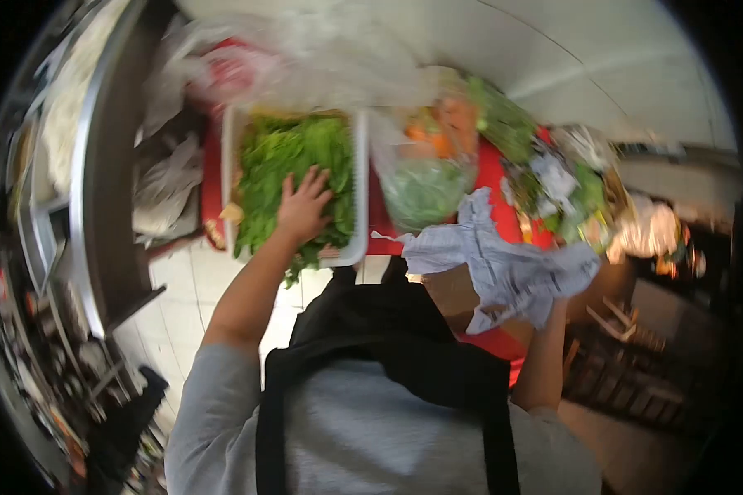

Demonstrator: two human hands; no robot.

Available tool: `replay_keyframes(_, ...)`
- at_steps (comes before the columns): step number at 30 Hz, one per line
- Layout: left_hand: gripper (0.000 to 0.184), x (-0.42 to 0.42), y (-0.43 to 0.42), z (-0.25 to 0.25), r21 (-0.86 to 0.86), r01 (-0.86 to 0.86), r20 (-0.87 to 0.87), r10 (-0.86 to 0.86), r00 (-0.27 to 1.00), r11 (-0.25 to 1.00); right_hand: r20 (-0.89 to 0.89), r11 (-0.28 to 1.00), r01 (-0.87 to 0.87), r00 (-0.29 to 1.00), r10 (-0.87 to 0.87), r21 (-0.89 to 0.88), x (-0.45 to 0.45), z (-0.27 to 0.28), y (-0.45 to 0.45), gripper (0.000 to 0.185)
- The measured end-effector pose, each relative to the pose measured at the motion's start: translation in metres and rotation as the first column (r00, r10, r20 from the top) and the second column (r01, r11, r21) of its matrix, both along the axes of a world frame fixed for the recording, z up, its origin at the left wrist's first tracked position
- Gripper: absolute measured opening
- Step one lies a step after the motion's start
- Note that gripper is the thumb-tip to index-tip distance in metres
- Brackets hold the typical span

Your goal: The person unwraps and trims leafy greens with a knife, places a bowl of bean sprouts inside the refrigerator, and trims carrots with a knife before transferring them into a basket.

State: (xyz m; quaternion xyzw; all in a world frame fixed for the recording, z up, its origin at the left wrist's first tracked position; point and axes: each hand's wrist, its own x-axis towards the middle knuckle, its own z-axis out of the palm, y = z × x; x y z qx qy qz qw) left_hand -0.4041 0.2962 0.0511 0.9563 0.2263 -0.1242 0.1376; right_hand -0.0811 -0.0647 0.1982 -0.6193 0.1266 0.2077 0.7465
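Facing the red table [378, 213], the person [338, 421] has leafy greens [264, 157] in a white crate [361, 181]. A crumpled pale sheet [504, 264] hides the right hand; I can't tell its grip. The left hand [304, 210] seems to be patting leaves, fingers spread; shifting it calls for care with the overhanging ones.

A red table [378, 212] spans the middle. On its left part sits a white basket [361, 181] with leafy greens [264, 157]. Just right of the basket rests a clear plastic bag [425, 186] with green and orange contents; farther right lies a pile of mixed vegetables and bags [553, 177], individually unclear.
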Motion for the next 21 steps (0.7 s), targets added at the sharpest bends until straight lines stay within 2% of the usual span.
replay_keyframes(1,0.058,0.003,-0.001,0.006,0.031,0.005,-0.006,-0.005,1.0,1.0,0.03,0.999,0.042,0.999,-0.042,-0.009,0.008,0.009,-0.01,0.031)
replay_keyframes(3,0.059,0.009,-0.003,0.027,-0.009,-0.012,0.141,0.013,0.99,1.0,0.083,0.992,0.12,0.99,-0.117,-0.032,0.024,0.024,-0.032,0.031)
replay_keyframes(7,0.062,0.021,-0.019,0.067,0.027,-0.169,0.386,0.145,0.911,0.985,0.187,0.97,0.238,0.957,-0.224,-0.057,0.093,0.041,-0.073,0.032)
replay_keyframes(8,0.062,0.025,-0.026,0.072,0.03,-0.194,0.461,0.158,0.873,0.981,0.318,0.971,0.238,0.924,-0.214,-0.039,0.109,0.039,-0.075,0.033)
replay_keyframes(9,0.062,0.031,-0.032,0.077,0.027,-0.221,0.529,0.174,0.83,0.975,0.441,0.972,0.232,0.875,-0.197,-0.026,0.122,0.041,-0.07,0.034)
replay_keyframes(11,0.062,0.058,-0.051,0.086,0.019,-0.166,0.616,0.12,0.779,0.986,0.671,0.955,0.295,0.714,-0.198,-0.032,0.146,0.042,-0.052,0.036)
replay_keyframes(13,0.061,0.089,-0.076,0.093,0.021,-0.12,0.643,0.079,0.762,0.993,0.821,0.882,0.435,0.56,-0.11,-0.179,0.18,0.027,-0.05,0.039)
replay_keyframes(15,0.06,0.121,-0.1,0.092,0.03,-0.083,0.642,0.045,0.766,0.996,0.93,0.753,0.565,0.326,0.171,-0.336,0.217,0.007,-0.041,0.041)
replay_keyframes(17,0.06,0.154,-0.127,0.087,0.022,-0.054,0.645,0.027,0.764,0.998,0.951,0.884,0.379,0.243,0.19,-0.274,0.24,-0.02,-0.018,0.041)
replay_keyframes(19,0.06,0.19,-0.154,0.081,-0.031,-0.011,0.593,0.028,0.805,0.999,0.752,0.628,0.424,0.262,0.605,-0.653,0.268,-0.068,-0.019,0.043)
replay_keyframes(21,0.066,0.228,-0.179,0.073,-0.04,0.042,0.455,-0.019,0.89,0.998,0.34,0.282,0.199,0.397,0.852,-0.938,0.301,-0.144,-0.026,0.049)
